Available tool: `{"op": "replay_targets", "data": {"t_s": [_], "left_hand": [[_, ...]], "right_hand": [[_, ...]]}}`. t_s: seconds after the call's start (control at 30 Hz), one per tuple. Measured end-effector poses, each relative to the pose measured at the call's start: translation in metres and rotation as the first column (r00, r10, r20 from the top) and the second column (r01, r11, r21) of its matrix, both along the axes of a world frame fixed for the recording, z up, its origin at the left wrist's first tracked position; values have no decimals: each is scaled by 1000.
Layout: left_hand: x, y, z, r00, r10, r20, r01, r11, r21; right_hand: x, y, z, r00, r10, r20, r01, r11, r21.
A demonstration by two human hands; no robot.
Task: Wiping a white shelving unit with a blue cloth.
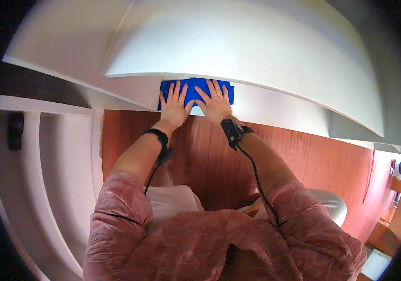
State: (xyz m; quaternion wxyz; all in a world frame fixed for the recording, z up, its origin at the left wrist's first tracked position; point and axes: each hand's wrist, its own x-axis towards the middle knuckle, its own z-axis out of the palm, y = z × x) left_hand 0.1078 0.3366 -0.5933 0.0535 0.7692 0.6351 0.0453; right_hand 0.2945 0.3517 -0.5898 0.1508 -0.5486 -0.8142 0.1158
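Note:
A blue cloth (191, 92) lies spread on a low white ledge (277, 105), just under the front edge of a white shelf board (239, 42). My left hand (175, 109) rests flat on the cloth's left half, fingers spread. Beside it, my right hand (216, 105) presses flat on the right half, its fingers also apart. Both thumbs point inward and nearly meet at the cloth's near edge. Neither hand is closed around the fabric.
Reddish-brown wooden flooring (204, 154) stretches below the ledge and off to the right. White shelving (65, 147) stands close on my left. A black wrist device (232, 133) trails a cable (256, 172) along my right arm. A white box-like object (377, 265) is at lower right.

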Motion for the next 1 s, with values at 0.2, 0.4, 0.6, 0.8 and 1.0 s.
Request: {"op": "replay_targets", "data": {"t_s": [0.2, 0.4, 0.6, 0.8, 1.0], "left_hand": [[20, -40, 0, 997, 70, -8, -70, 997, -32], [9, -32, -4, 999, -23, 39, 21, 999, 32], [-10, 20, 2, 990, -20, 141, 29, 997, -66], [-6, 16, 2, 1000, -7, 25, 9, 997, -77], [8, -23, -5, 999, 39, 21, -40, 999, 29]], "right_hand": [[29, -55, 3, 994, 105, 32, -105, 994, 15], [19, -41, 3, 994, 106, -7, -106, 994, 33], [-9, 8, 1, 997, 70, 35, -68, 995, -67], [0, 1, 0, 995, 95, -4, -95, 995, -16], [18, -41, 5, 994, 103, -17, -104, 994, -17]]}}
